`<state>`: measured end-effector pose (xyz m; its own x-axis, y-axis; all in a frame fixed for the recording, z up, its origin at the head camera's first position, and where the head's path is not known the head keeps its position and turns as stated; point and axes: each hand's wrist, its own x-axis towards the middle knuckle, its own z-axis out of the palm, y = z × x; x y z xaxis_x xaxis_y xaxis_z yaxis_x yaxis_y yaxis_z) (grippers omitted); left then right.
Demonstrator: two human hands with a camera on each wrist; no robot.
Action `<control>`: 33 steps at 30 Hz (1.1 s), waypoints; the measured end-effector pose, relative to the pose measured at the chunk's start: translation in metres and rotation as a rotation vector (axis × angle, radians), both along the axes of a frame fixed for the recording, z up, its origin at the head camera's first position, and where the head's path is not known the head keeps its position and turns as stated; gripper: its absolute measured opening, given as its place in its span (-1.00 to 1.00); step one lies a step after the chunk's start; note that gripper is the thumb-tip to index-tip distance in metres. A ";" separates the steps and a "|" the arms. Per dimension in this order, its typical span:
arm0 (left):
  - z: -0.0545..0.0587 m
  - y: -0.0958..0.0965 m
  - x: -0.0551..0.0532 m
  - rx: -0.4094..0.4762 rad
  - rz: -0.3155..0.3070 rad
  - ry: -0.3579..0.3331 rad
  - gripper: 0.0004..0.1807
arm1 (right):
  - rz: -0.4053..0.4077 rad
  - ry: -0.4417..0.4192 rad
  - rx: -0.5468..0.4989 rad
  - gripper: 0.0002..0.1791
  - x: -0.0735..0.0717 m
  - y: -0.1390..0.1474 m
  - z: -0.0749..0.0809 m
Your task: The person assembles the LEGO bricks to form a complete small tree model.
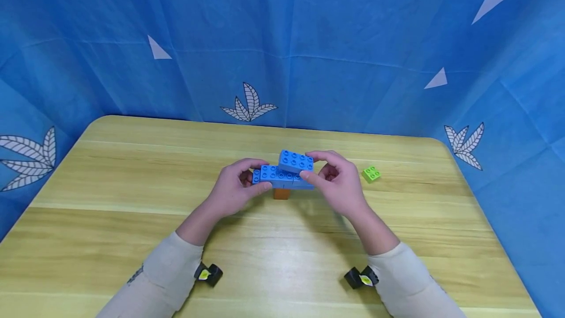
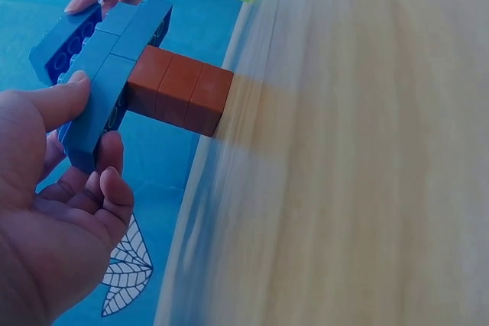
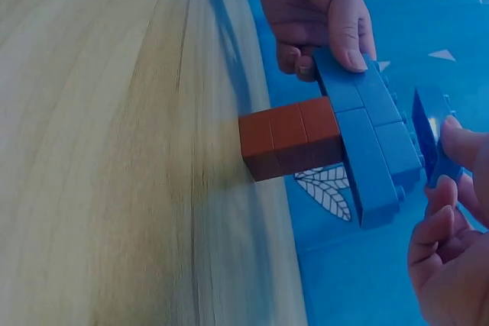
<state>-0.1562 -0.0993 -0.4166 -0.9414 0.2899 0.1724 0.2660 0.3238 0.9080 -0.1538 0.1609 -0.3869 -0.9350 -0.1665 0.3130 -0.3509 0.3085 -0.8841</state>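
Note:
A built piece stands on the table: a column of stacked brown bricks [image 2: 179,89] carries two layers of blue bricks [image 3: 374,131] that reach out to both sides. My left hand [image 1: 234,188] grips the left end of the blue layers, thumb on the near side and fingers beyond. In my right hand [image 1: 337,180] a loose blue brick [image 1: 295,161] is pinched by thumb and fingers, tilted above the right part of the top layer. The right wrist view shows a gap between this brick [image 3: 432,131] and the studs.
A small lime green brick [image 1: 371,174] lies on the wooden table [image 1: 154,185], right of my right hand. Behind the table hangs a blue cloth [image 1: 282,38] with white leaf and triangle prints.

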 end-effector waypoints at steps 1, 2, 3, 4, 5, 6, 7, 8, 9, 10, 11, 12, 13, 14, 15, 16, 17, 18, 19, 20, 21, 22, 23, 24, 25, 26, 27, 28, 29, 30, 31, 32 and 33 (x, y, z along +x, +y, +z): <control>0.000 0.000 0.000 -0.003 -0.002 0.001 -0.53 | 0.011 0.007 0.008 -0.64 0.000 0.000 0.000; 0.000 0.001 0.000 -0.004 -0.003 0.001 -0.53 | 0.019 0.014 0.016 -0.64 0.000 0.000 0.000; 0.000 0.001 0.000 -0.004 -0.003 0.001 -0.53 | 0.028 0.019 0.024 -0.64 0.000 -0.001 0.000; 0.000 0.002 -0.001 -0.001 -0.006 0.001 -0.53 | 0.034 0.024 0.030 -0.64 0.000 -0.001 0.000; 0.000 0.002 -0.001 -0.002 -0.006 0.002 -0.54 | 0.037 0.028 0.039 -0.63 0.000 -0.001 0.000; 0.000 0.003 -0.001 -0.004 -0.005 0.002 -0.54 | 0.039 0.029 0.048 -0.63 0.000 -0.001 0.000; 0.000 0.003 -0.002 -0.004 -0.003 0.003 -0.55 | 0.043 0.031 0.055 -0.63 -0.001 -0.002 0.000; 0.000 0.004 -0.002 -0.005 -0.002 0.004 -0.55 | 0.047 0.034 0.064 -0.62 -0.001 -0.002 0.000; 0.000 0.004 -0.002 -0.003 -0.004 0.006 -0.55 | 0.053 0.035 0.071 -0.62 -0.002 -0.002 -0.001; 0.000 0.005 -0.002 -0.003 -0.006 0.009 -0.55 | 0.057 0.041 0.081 -0.62 -0.003 -0.003 -0.002; 0.000 0.005 -0.002 -0.004 -0.007 0.010 -0.55 | 0.061 0.047 0.089 -0.62 -0.003 -0.003 -0.003; 0.000 0.006 -0.002 -0.003 -0.010 0.010 -0.55 | 0.065 0.055 0.094 -0.63 -0.004 -0.003 -0.004; 0.000 0.006 -0.002 -0.001 -0.012 0.012 -0.55 | 0.071 0.065 0.098 -0.63 -0.004 -0.004 -0.005; 0.001 0.006 -0.002 0.002 -0.015 0.011 -0.54 | 0.075 0.076 0.104 -0.63 -0.004 -0.004 -0.006; 0.001 0.007 -0.001 0.009 -0.016 0.007 -0.54 | 0.080 0.084 0.108 -0.64 -0.004 -0.004 -0.006; 0.002 0.007 -0.001 0.016 -0.013 0.001 -0.56 | 0.082 0.094 0.113 -0.65 -0.005 -0.005 -0.006; 0.003 0.008 0.000 0.024 -0.003 -0.006 -0.58 | 0.087 0.101 0.116 -0.65 -0.005 -0.005 -0.006; 0.004 0.008 0.000 0.032 0.010 -0.014 -0.61 | 0.091 0.111 0.122 -0.66 -0.005 -0.006 -0.006; 0.004 0.010 0.000 0.040 0.026 -0.023 -0.64 | 0.094 0.118 0.131 -0.66 -0.005 -0.006 -0.005; 0.005 0.011 0.000 0.049 0.045 -0.035 -0.66 | 0.096 0.123 0.144 -0.66 -0.005 -0.007 -0.005; 0.007 0.013 0.001 0.052 0.070 -0.047 -0.65 | 0.101 0.127 0.157 -0.66 -0.005 -0.008 -0.004; 0.008 0.015 0.001 0.049 0.097 -0.058 -0.63 | 0.106 0.130 0.168 -0.66 -0.005 -0.009 -0.004; 0.009 0.018 0.001 0.045 0.126 -0.071 -0.61 | 0.110 0.135 0.177 -0.66 -0.005 -0.010 -0.004; 0.011 0.020 0.001 0.042 0.150 -0.083 -0.58 | 0.112 0.139 0.186 -0.65 -0.005 -0.010 -0.004; 0.012 0.022 0.001 0.040 0.173 -0.096 -0.57 | 0.115 0.142 0.193 -0.66 -0.006 -0.011 -0.004; 0.014 0.023 0.001 0.040 0.193 -0.107 -0.57 | 0.118 0.146 0.195 -0.66 -0.006 -0.012 -0.005; 0.015 0.024 0.001 0.040 0.210 -0.117 -0.57 | 0.121 0.149 0.194 -0.66 -0.006 -0.012 -0.005; 0.016 0.025 0.001 0.043 0.221 -0.125 -0.59 | 0.122 0.152 0.190 -0.66 -0.006 -0.012 -0.006; 0.017 0.026 0.000 0.047 0.229 -0.133 -0.61 | 0.120 0.157 0.188 -0.66 -0.006 -0.012 -0.006; 0.018 0.026 0.000 0.052 0.233 -0.139 -0.62 | 0.119 0.162 0.187 -0.67 -0.006 -0.012 -0.007; 0.018 0.027 -0.001 0.057 0.234 -0.145 -0.63 | 0.118 0.166 0.183 -0.67 -0.006 -0.012 -0.007; 0.018 0.027 -0.001 0.063 0.233 -0.149 -0.65 | 0.117 0.170 0.183 -0.67 -0.006 -0.012 -0.007; 0.018 0.027 -0.002 0.064 0.232 -0.153 -0.66 | 0.117 0.174 0.185 -0.67 -0.007 -0.013 -0.007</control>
